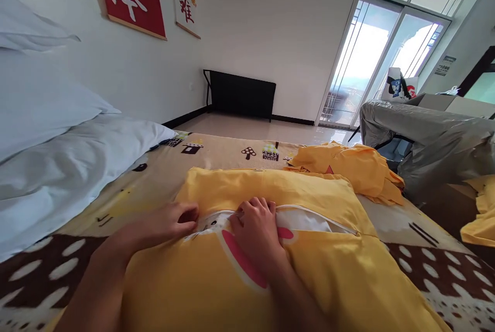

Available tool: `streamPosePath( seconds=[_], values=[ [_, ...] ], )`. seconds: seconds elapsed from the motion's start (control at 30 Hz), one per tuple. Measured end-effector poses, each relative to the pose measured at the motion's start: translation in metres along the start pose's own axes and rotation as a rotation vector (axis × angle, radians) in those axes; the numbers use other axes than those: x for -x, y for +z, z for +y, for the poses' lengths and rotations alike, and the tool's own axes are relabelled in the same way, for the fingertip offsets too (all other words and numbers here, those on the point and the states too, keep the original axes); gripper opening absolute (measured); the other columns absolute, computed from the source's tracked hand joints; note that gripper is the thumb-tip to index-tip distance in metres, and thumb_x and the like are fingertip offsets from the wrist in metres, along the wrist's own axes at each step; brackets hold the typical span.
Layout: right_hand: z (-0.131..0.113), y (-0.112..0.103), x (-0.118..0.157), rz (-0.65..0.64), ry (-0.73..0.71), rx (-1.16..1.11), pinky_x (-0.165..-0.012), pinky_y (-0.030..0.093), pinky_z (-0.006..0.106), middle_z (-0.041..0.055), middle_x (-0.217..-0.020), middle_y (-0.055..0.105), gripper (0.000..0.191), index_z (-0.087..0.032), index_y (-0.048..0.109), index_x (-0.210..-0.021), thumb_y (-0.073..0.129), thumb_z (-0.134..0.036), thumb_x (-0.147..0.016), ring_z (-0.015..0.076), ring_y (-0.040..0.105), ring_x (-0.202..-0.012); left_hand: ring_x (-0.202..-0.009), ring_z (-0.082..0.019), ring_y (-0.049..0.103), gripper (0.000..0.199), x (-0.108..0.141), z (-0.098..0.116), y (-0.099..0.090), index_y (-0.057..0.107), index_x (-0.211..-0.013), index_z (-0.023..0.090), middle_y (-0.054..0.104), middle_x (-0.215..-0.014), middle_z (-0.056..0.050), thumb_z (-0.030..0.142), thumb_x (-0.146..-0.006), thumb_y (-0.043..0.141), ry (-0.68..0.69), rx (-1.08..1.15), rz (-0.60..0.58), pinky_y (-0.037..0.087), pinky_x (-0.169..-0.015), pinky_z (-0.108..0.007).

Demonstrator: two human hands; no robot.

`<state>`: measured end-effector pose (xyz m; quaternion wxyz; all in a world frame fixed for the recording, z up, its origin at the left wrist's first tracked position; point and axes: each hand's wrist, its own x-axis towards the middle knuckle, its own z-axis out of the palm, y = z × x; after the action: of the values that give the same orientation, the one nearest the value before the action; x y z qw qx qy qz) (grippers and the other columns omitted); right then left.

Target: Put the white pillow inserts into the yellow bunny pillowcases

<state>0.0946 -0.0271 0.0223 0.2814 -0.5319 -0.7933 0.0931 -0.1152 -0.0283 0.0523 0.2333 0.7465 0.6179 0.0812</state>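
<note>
Your left hand (176,221) and right hand (257,223) pinched the yellow pillowcase (309,265) opening on the bed (216,152) — fingers curled, probably on the zipper — it could jam on the white insert (305,219).

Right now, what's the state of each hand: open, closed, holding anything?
Left hand: fingers curled, pinching the yellow pillowcase at its open zipper edge.
Right hand: curled, gripping the same edge.

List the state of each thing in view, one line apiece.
Yellow pillowcase: zip part open, white pillow showing.
Left hand: fingers curled at the zip's closed end.
Right hand: fingers gripping the opening's edge.
Yellow cloth: crumpled on the bed.
White pillows: stacked at left.
</note>
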Motion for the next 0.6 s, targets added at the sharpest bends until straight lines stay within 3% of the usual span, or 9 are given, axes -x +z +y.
streamPosePath(
  seconds=[0.27, 0.47, 0.6],
  values=[
    [-0.010, -0.013, 0.015, -0.069, -0.277, -0.163, -0.084, 0.031, 0.029, -0.0007, -0.086, 0.063, 0.007, -0.022, 0.061, -0.086, 0.054, -0.022, -0.085, 0.0142, 0.055, -0.087, -0.077, -0.017, 0.048, 0.022, 0.006, 0.012, -0.002, 0.051, -0.077, 0.019, 0.053, -0.081, 0.000, 0.041, -0.077, 0.048, 0.109, 0.091, -0.074, 0.039, -0.067, -0.023],
    [-0.010, -0.009, 0.015, -0.015, -0.250, -0.073, -0.082, 0.033, 0.030, 0.0022, -0.092, 0.061, 0.009, -0.021, 0.059, -0.090, 0.053, -0.019, -0.084, 0.0169, 0.052, -0.091, -0.065, -0.013, 0.041, 0.027, 0.003, 0.010, -0.001, 0.046, -0.069, 0.019, 0.044, -0.069, 0.003, 0.046, -0.074, 0.049, 0.063, 0.090, -0.064, 0.034, -0.056, -0.021],
    [-0.007, -0.005, 0.013, -0.052, -0.246, -0.017, -0.082, 0.033, 0.032, 0.0036, -0.089, 0.061, 0.009, -0.020, 0.059, -0.090, 0.054, -0.019, -0.082, 0.0187, 0.051, -0.089, -0.068, -0.014, 0.044, 0.020, 0.005, 0.015, -0.003, 0.048, -0.064, 0.019, 0.046, -0.068, 0.002, 0.037, -0.072, 0.046, 0.069, 0.041, 0.000, 0.035, -0.060, -0.022]
  ],
)
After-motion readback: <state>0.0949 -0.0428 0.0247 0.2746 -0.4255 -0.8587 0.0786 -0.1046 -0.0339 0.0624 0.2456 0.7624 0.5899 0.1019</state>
